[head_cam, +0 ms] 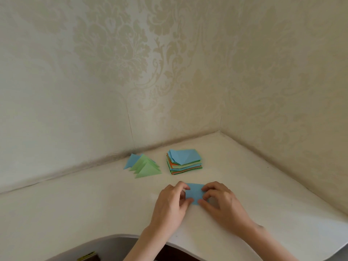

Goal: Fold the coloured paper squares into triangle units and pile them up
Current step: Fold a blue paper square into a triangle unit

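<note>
- Cream damask wallpaper (131,63) covers both walls of a corner, and a white counter (75,204) fits into that corner.
- On the counter lies a blue paper piece (194,194), partly folded, near the front edge.
- The left hand (172,202) has its grip on the paper's left side, thumb and fingers curled and pinching it.
- The right hand (219,201) pinches the paper's right side the same way, fingertips bent onto it.
- Behind the hands stands a stack of coloured paper squares (183,162), blue on top.
- Left of the stack, well apart from it, lies a pile of folded triangles (144,165), green over blue, close to the wall.
</note>
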`<state>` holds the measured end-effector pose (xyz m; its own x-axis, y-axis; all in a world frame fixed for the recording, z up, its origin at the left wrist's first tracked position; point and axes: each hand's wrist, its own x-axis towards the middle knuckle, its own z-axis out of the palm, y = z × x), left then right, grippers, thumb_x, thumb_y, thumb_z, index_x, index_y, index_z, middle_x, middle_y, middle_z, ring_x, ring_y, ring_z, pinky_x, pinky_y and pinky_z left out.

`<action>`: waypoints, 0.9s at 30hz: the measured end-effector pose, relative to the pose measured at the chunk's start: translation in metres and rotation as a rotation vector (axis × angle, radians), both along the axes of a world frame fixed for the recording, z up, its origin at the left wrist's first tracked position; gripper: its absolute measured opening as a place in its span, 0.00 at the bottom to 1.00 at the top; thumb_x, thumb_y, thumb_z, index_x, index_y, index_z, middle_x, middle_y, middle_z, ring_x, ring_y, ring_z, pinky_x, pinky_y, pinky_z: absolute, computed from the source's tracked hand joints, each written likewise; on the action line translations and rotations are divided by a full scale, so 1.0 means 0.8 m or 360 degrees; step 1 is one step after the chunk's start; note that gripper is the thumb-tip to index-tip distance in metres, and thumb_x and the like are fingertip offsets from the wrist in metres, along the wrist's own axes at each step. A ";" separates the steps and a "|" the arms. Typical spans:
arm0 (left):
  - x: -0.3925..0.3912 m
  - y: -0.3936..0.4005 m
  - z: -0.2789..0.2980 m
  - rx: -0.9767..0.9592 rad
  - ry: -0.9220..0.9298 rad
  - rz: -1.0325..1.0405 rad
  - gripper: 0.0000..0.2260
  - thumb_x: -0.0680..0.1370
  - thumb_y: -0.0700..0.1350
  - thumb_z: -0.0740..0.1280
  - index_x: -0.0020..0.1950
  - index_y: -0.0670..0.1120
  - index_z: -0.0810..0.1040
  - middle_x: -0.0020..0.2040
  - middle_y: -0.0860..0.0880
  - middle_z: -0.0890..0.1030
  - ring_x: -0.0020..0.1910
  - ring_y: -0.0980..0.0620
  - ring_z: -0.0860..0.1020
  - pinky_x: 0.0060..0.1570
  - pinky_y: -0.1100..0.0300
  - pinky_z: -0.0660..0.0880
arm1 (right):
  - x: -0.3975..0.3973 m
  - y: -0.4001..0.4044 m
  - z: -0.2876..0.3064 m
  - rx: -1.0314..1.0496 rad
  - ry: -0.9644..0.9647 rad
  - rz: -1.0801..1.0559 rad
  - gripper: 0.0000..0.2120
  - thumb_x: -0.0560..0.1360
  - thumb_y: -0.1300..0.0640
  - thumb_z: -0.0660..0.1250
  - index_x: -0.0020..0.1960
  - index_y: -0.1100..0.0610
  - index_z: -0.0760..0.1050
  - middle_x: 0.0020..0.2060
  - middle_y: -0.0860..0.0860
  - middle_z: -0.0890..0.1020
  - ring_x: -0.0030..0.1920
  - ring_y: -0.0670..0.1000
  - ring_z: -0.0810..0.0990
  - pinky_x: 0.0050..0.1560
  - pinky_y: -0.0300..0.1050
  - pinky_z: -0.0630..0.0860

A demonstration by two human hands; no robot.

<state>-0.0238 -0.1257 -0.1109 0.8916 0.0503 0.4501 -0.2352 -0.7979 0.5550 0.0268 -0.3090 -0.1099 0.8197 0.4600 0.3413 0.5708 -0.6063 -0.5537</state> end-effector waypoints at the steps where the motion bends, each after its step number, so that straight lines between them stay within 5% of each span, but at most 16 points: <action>1: 0.001 -0.002 0.000 -0.0013 -0.0007 0.0022 0.11 0.71 0.48 0.73 0.52 0.52 0.76 0.35 0.61 0.70 0.38 0.59 0.72 0.40 0.69 0.68 | -0.001 0.001 -0.001 0.0002 0.0003 -0.0038 0.08 0.71 0.46 0.71 0.37 0.49 0.78 0.48 0.39 0.75 0.50 0.39 0.74 0.54 0.32 0.67; 8: 0.007 -0.014 0.000 -0.0044 0.0055 0.0156 0.15 0.70 0.52 0.73 0.53 0.52 0.74 0.34 0.60 0.70 0.39 0.57 0.71 0.38 0.68 0.64 | -0.004 0.006 -0.001 0.0047 0.0074 -0.0190 0.10 0.67 0.47 0.76 0.35 0.50 0.77 0.48 0.42 0.74 0.51 0.40 0.72 0.52 0.22 0.62; 16: 0.012 -0.002 0.007 -0.0189 0.0259 0.0119 0.14 0.69 0.47 0.75 0.49 0.53 0.73 0.39 0.55 0.73 0.38 0.59 0.71 0.38 0.71 0.67 | 0.007 0.007 0.006 0.0043 0.0336 -0.0222 0.18 0.66 0.51 0.76 0.52 0.43 0.73 0.53 0.43 0.69 0.55 0.43 0.70 0.49 0.26 0.63; 23: 0.008 0.006 0.011 -0.0153 0.0292 0.0026 0.07 0.72 0.40 0.73 0.46 0.52 0.82 0.41 0.56 0.75 0.40 0.60 0.73 0.41 0.75 0.66 | 0.014 -0.007 0.018 0.0021 0.0506 -0.0097 0.23 0.68 0.58 0.75 0.58 0.43 0.73 0.54 0.40 0.74 0.54 0.39 0.71 0.50 0.21 0.64; 27: 0.011 -0.003 0.010 0.0032 0.0267 -0.0001 0.08 0.76 0.40 0.67 0.48 0.52 0.83 0.45 0.54 0.74 0.46 0.56 0.71 0.45 0.68 0.67 | 0.016 -0.006 0.024 -0.0005 0.0562 -0.0118 0.20 0.70 0.61 0.70 0.59 0.45 0.76 0.53 0.42 0.77 0.50 0.38 0.75 0.47 0.22 0.66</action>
<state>-0.0152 -0.1279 -0.1033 0.9543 0.0420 0.2959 -0.1414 -0.8090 0.5706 0.0396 -0.3135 -0.0910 0.9179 0.3956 0.0299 0.2992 -0.6408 -0.7070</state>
